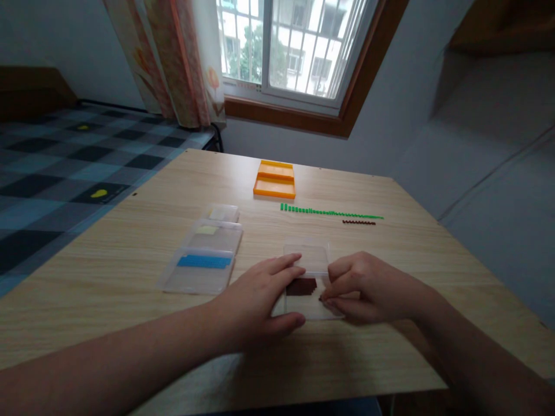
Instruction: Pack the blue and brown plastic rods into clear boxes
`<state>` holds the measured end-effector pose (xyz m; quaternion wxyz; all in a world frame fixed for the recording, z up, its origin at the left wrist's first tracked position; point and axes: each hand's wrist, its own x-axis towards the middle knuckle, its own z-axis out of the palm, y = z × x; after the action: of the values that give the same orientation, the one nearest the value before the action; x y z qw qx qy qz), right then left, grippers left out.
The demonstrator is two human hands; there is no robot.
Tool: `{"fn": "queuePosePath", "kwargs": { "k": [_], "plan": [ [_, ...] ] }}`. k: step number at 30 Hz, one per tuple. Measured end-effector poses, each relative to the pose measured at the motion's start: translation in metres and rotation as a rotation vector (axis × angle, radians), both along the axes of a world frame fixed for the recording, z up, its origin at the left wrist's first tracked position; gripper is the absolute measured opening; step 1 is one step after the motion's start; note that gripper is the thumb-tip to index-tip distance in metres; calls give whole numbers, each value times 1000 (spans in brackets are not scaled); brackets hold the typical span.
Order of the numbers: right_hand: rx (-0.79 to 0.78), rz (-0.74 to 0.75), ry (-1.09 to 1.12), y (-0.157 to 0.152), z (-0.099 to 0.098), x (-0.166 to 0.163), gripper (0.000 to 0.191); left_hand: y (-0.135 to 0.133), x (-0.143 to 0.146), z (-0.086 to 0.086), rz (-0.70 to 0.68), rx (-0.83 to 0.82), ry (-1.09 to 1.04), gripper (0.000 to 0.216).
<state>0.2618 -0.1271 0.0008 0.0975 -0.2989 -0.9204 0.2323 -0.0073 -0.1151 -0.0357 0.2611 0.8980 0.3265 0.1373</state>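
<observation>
A small clear plastic box (312, 312) lies with its lid folded back in front of me. Inside it, a block of dark brown strips or small pieces (301, 286) sits on the left, its right end stepped. My left hand (264, 292) rests against the box's left side, fingers spread over it and thumb near the front edge. At the box's right side, my right hand (366, 289) pinches a tiny dark brown piece (320, 299) between thumb and fingertips. The piece's exact shape is too small to make out.
Left of the box are open clear cases, one holding blue strips (203, 262), another a pale yellow piece (207, 230). Beyond lie a long row of green pieces (318, 211), a short brown row (359, 222) and an orange two-part tray (274, 178). A checked bed (65, 156) adjoins the table.
</observation>
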Motion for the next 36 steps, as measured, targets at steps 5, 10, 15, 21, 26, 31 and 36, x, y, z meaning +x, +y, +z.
{"fn": "queuePosePath", "kwargs": {
  "k": [5, 10, 15, 21, 26, 31, 36],
  "plan": [
    [-6, -27, 6, 1, -4, -3, 23, 0, -1, -2, -6, 10, -27, 69],
    [14, -57, -10, 1, -7, -1, 27, 0, -1, 0, -7, -9, 5, 70],
    [18, -56, -22, 1, -7, -2, 27, 0, 0, 1, -5, 1, 23, 70],
    [53, -48, -25, 0, -7, -2, 24, 0, 0, 0, -4, 0, 4, 68],
    [60, -64, -26, 1, -7, 2, 21, 1, -1, 0, -10, -1, 16, 69],
    [59, -85, -58, 2, -6, 3, 22, 1, -1, -1, -9, -8, -28, 67],
    [73, -106, -115, 1, -7, 0, 26, 1, 0, 0, -14, -7, -6, 69]
  ]
}}
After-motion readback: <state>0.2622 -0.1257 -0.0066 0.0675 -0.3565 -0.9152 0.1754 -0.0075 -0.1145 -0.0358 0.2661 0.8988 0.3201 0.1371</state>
